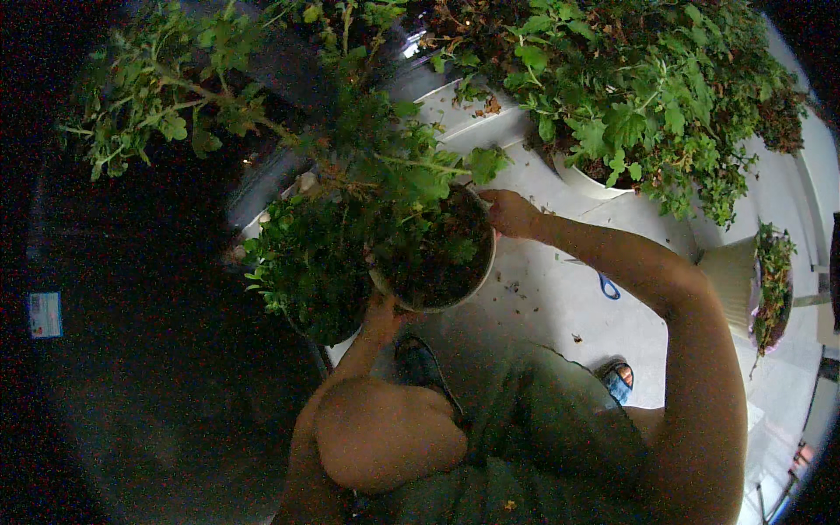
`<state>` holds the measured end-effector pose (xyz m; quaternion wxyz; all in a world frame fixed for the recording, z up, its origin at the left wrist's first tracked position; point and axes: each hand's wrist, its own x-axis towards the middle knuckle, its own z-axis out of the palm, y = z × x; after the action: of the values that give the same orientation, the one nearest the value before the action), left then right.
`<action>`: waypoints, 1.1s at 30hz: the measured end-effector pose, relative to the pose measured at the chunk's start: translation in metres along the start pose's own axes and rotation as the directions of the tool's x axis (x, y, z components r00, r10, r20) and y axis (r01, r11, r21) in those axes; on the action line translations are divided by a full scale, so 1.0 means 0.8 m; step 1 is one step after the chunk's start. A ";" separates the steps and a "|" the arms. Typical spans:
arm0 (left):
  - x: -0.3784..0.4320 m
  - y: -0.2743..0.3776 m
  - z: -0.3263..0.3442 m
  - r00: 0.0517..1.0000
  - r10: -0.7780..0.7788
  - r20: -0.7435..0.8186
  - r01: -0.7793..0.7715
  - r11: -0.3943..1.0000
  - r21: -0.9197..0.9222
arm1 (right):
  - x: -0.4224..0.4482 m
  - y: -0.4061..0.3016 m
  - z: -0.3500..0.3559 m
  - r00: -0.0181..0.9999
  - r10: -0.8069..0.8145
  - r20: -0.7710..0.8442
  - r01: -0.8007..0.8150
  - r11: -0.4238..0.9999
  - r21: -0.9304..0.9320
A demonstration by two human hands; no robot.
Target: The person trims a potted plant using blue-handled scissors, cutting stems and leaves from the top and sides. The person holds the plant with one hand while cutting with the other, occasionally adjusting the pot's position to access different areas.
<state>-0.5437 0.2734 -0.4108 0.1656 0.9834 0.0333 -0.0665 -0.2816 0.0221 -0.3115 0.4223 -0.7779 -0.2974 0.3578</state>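
Observation:
A round flower pot [483, 281] with a pale rim stands in front of me, dark soil and a leggy leafy plant [420, 170] in it. Its long stems lean over the rim and spread to the upper left. On the pot's right side my right hand [510, 213] grips the edge, fingertips partly hidden behind the rim. My left hand [388, 308] holds the near left side from below, its fingers mostly under the pot. Close against the pot's left lies a bushy small-leaved plant [315, 269], its container barely visible in the shade.
Blue-handled scissors [609, 286] lie on the pale tiled floor [551, 308] among dry leaf bits. Large leafy plants [623, 125] in a white pot [594, 182] fill the upper right. A ribbed pot [730, 282] lies tipped at the right. Dark glass [164, 295] borders the left.

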 end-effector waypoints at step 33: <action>-0.104 0.123 -0.117 0.815 -0.288 0.503 0.578 0.353 -0.735 | 0.267 -0.078 0.006 0.686 -0.694 0.219 0.401 0.110 -0.909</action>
<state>-0.6058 0.2081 -0.2797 0.6146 0.6947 0.2993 -0.2239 -0.1747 0.2165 -0.3244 0.0528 -0.7400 -0.6504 -0.1629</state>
